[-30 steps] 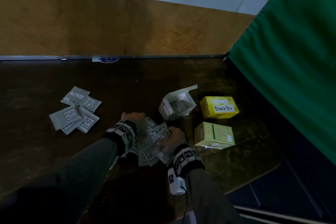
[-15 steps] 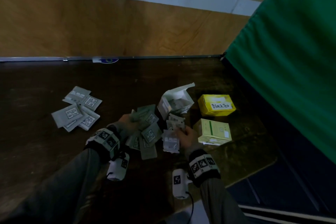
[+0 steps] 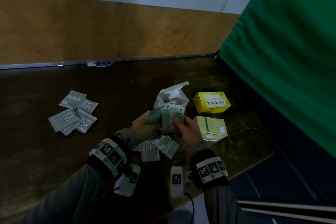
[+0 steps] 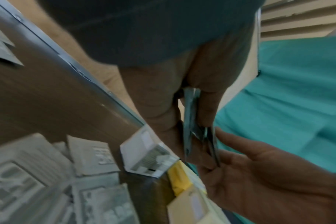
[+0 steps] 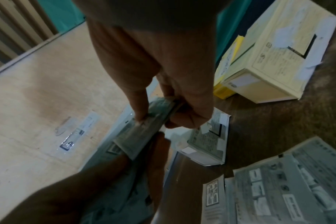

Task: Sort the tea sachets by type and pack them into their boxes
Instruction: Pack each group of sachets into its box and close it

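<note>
From the head camera, a person's left hand [image 3: 143, 127] and right hand [image 3: 187, 131] together grip a bundle of tea sachets [image 3: 169, 118] above the dark table [image 3: 36, 151], just in front of the open white box [image 3: 171, 96], with the yellow box [image 3: 211, 104] and pale green box [image 3: 211, 126] to the right and a loose pile [image 3: 74, 112] well left. The left wrist view shows thumb and fingers pinching the sachets edge-on. The right wrist view shows curled fingers [image 5: 190, 106] clamping the stack, more sachets [image 5: 278, 186] lying below.
</note>
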`<state>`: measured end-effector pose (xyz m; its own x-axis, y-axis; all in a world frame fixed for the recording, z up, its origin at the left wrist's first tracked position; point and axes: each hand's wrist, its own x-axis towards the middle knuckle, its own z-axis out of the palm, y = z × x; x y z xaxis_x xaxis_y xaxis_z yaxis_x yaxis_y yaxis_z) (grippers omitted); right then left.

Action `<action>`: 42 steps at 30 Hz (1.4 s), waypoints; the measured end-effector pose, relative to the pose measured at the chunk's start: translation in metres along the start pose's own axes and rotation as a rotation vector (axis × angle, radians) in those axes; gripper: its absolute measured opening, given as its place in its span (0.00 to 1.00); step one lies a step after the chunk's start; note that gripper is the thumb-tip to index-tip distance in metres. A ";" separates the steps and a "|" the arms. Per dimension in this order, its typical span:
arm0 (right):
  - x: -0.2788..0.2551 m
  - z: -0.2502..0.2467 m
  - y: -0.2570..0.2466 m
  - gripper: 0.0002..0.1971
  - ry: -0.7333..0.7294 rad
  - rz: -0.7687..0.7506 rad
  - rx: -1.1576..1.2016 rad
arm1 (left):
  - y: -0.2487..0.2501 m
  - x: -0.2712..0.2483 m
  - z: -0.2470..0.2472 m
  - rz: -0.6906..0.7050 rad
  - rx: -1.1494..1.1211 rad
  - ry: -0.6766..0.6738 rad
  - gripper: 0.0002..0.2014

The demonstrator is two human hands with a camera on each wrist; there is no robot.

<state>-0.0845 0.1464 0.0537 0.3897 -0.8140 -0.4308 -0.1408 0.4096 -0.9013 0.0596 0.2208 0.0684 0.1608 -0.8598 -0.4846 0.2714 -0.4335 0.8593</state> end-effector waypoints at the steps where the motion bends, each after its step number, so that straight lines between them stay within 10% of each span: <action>1: -0.002 0.000 -0.002 0.15 -0.013 -0.007 0.007 | -0.001 -0.001 0.004 -0.006 0.018 -0.038 0.10; 12: -0.035 -0.034 -0.012 0.13 -0.025 -0.059 0.090 | 0.012 -0.008 0.017 -0.140 -0.113 -0.175 0.28; 16: -0.044 -0.039 -0.013 0.10 -0.020 -0.083 -0.066 | 0.017 -0.003 0.019 -0.138 -0.195 -0.096 0.24; 22: -0.050 -0.030 -0.011 0.11 0.029 -0.183 -0.210 | 0.006 -0.015 0.037 -0.141 -0.018 -0.343 0.08; 32: -0.057 -0.039 -0.018 0.07 0.291 -0.419 -0.239 | -0.002 -0.012 0.032 -0.128 -0.137 -0.244 0.24; 40: -0.056 -0.025 0.004 0.11 0.103 -0.631 -0.458 | 0.003 -0.003 0.045 -0.086 -0.237 -0.176 0.09; 42: -0.058 -0.028 0.001 0.12 0.021 -0.609 -0.605 | -0.004 -0.001 0.036 -0.002 -0.232 -0.174 0.21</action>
<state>-0.1326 0.1818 0.0768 0.5391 -0.8304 0.1410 -0.3760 -0.3870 -0.8419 0.0241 0.2138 0.0717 0.0000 -0.9010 -0.4338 0.4847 -0.3795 0.7881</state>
